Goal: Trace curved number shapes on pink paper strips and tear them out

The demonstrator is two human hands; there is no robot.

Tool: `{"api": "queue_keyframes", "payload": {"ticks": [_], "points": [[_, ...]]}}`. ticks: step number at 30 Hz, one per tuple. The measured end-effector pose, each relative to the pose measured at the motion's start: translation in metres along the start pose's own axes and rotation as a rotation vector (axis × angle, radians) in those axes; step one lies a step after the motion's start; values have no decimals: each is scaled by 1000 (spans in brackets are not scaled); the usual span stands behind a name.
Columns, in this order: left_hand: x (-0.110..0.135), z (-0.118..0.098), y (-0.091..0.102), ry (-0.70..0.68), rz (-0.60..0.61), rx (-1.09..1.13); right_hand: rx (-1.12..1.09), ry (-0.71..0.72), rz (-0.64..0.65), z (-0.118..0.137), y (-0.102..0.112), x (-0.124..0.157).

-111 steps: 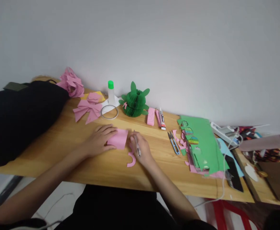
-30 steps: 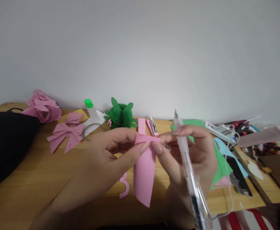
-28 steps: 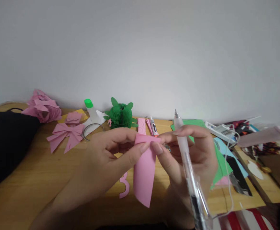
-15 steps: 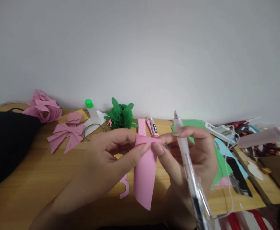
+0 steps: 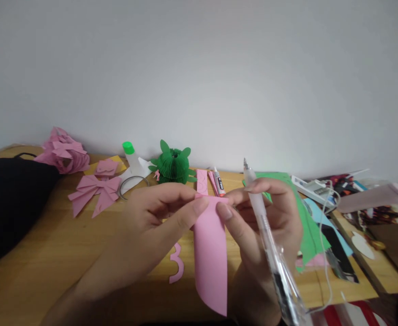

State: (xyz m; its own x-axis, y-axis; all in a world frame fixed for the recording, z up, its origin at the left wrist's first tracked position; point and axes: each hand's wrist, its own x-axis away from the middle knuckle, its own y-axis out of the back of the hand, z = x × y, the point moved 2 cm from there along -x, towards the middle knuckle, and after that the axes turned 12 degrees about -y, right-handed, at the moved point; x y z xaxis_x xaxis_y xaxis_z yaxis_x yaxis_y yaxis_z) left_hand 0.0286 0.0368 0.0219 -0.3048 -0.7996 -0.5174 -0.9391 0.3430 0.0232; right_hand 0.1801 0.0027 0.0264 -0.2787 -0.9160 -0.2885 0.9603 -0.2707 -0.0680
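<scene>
Both my hands pinch the top edge of a pink paper strip, which hangs down with a slight curl at its lower end. My left hand grips the upper left corner between thumb and fingers. At the upper right corner, thumb and index finger of my right hand do the same. A clear pen also rests in my right hand, tip pointing up. Below my left hand, a pink paper cutout shaped like a 3 lies on the wooden table.
Along the wall stand a green honeycomb paper figure, a green-capped glue stick and a glue tube. Pink paper bows lie left, near a black cloth item. Green paper and a white cable are right.
The strip's top edge, folded toward me before, now shows only a thin band. Its lower end hangs further down and to the right. Both hands keep their pinch.
</scene>
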Motion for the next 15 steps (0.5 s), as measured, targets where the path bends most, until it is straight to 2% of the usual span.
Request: {"api": "queue_keyframes", "payload": {"ticks": [11,15], "points": [[1,-5,-4,74,-87,-59,12,-1,11,-3,1,0],[1,-4,-3,13,-85,-97,2,12,7,-3,2,1]]}}
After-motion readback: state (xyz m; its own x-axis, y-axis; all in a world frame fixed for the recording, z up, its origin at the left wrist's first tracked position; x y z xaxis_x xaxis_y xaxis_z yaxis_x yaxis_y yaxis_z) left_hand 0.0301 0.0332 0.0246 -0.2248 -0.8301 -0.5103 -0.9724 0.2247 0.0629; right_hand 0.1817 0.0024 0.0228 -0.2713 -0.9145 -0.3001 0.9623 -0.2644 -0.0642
